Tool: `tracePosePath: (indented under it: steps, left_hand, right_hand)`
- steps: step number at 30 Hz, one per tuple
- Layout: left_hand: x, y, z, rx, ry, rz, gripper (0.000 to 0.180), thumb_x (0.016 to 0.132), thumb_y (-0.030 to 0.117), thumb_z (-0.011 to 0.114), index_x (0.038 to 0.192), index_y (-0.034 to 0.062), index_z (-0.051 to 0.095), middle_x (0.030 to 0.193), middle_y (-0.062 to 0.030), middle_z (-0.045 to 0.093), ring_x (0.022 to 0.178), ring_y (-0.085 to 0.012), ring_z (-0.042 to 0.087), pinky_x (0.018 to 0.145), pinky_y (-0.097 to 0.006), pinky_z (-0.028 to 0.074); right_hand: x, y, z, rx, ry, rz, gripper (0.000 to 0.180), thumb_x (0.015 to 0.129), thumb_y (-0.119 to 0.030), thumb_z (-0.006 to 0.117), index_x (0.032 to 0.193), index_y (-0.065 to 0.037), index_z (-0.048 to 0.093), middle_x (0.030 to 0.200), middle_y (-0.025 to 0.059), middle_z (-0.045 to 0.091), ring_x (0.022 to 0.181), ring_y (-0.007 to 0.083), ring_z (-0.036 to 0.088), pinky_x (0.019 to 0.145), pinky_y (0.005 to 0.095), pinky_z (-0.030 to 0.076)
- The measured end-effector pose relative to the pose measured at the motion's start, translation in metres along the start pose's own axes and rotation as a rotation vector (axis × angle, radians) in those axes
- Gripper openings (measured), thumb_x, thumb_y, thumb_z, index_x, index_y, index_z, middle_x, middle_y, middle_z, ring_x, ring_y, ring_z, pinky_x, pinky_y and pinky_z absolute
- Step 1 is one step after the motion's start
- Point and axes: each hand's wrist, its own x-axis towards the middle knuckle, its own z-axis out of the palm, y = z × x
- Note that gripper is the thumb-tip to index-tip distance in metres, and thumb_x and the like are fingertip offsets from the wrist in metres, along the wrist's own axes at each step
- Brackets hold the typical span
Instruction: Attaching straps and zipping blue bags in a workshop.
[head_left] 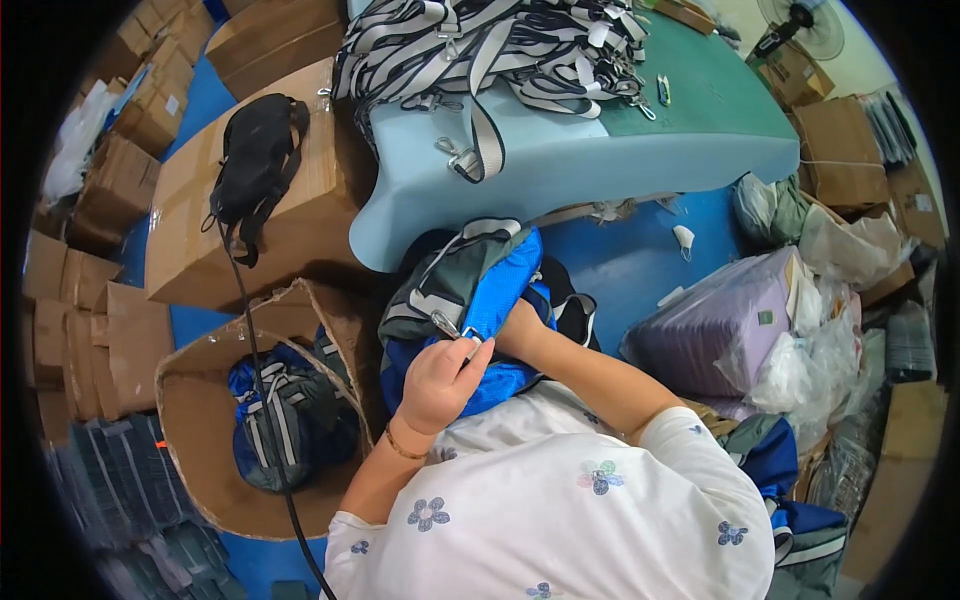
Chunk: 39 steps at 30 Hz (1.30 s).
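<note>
Well, the left hand [436, 384] angles upward, thumb and finger pinching a metal clip [444, 323]; the right hand [520, 331] presses against a blue-grey bag [503, 290], its hidden grip I can't tell.

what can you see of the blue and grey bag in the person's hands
The bag looks like soft woven fabric, with dark grey-green and bright blue panels, darker blue parts and pale trim. It sits crumpled before the person's white shirt, right of an open cardboard box. The left hand holds it beside a silver clip; the right hand is partly hidden behind its blue fabric.
</note>
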Motion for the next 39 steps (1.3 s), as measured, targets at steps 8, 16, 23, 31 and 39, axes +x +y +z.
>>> tracePosePath:
  steps: [8,16,23,31,39]
  left_hand:
    - [-0.008,-0.008,-0.002,0.104,-0.057,0.001,0.028,0.070,0.004,0.065,0.097,0.0061,0.067,0.097,-0.0049,0.058,0.075,-0.0207,0.054,0.062,-0.030,0.047]
    - [-0.025,-0.002,-0.004,-0.358,0.041,-0.353,0.034,0.073,-0.004,0.061,0.105,0.0041,0.062,0.118,-0.0182,0.051,0.108,-0.0321,0.053,0.090,-0.036,0.045]
    - [-0.079,-0.026,-0.017,-0.279,-0.220,-0.755,0.016,0.088,0.011,0.055,0.098,-0.0012,0.059,0.092,-0.0151,0.058,0.078,-0.0255,0.058,0.070,-0.032,0.047]
    - [-0.082,-0.024,0.004,-0.406,-0.365,-0.976,0.016,0.091,0.014,0.054,0.098,-0.0004,0.055,0.069,-0.0079,0.055,0.063,-0.0134,0.052,0.055,-0.029,0.041]
    - [-0.075,-0.015,0.008,-1.219,0.607,-1.425,0.020,0.094,0.011,0.048,0.113,0.0041,0.051,0.100,-0.0031,0.055,0.092,-0.0100,0.050,0.083,-0.023,0.040]
  right_hand:
    - [-0.022,-0.045,-0.079,0.285,0.392,0.124,0.016,0.078,-0.019,0.070,0.086,-0.007,0.066,0.094,0.0096,0.064,0.087,0.0283,0.060,0.074,0.0387,0.049]
    - [-0.019,-0.022,-0.036,1.363,0.157,0.130,0.014,0.098,-0.015,0.041,0.095,-0.004,0.050,0.106,0.0145,0.063,0.106,0.0223,0.057,0.096,0.0369,0.040]
    - [-0.030,-0.011,-0.026,1.414,0.361,0.342,0.014,0.099,-0.019,0.042,0.094,-0.005,0.045,0.089,0.0138,0.063,0.082,0.0172,0.062,0.079,0.0313,0.048]
    - [-0.041,-0.060,-0.050,0.371,0.032,-0.179,0.021,0.082,-0.017,0.065,0.094,-0.004,0.054,0.089,0.0117,0.064,0.090,0.0296,0.064,0.070,0.0362,0.049]
    - [-0.069,-0.051,-0.030,0.411,-0.060,-0.040,0.017,0.083,-0.015,0.064,0.089,-0.003,0.053,0.100,0.0126,0.057,0.085,0.0302,0.058,0.070,0.0363,0.047]
